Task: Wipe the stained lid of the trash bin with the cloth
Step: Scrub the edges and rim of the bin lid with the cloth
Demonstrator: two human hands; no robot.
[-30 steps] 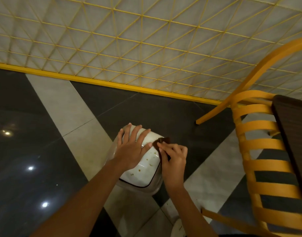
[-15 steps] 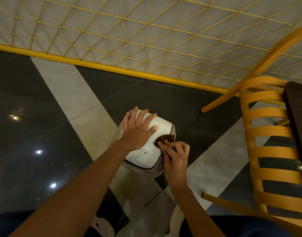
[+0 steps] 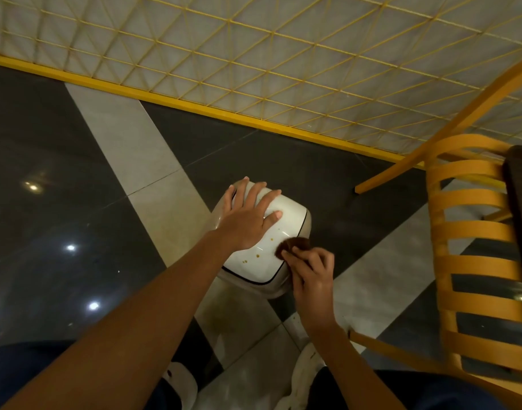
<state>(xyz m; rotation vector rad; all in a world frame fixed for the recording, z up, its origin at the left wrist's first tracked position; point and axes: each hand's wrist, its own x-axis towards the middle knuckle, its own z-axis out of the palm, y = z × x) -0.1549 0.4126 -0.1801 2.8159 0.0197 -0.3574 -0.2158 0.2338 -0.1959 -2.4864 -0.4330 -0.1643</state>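
A small white trash bin stands on the floor; its glossy lid (image 3: 286,224) has a dark rim line and a few small brown spots near the front. My left hand (image 3: 248,218) lies flat on the far left part of the lid, fingers spread. My right hand (image 3: 311,266) pinches a small dark brown cloth (image 3: 294,245) and presses it on the lid's right front edge. Part of the cloth is hidden under my fingers.
A yellow slatted chair (image 3: 473,232) with a dark seat stands close on the right. A tiled wall with a yellow base strip (image 3: 194,109) runs behind the bin. The floor is glossy dark and pale tile. My shoes and dark trousers show at the bottom.
My right hand has drawn the cloth from the lid's far right corner toward its near right edge. My left hand has stayed flat on the lid. The camera has tilted down.
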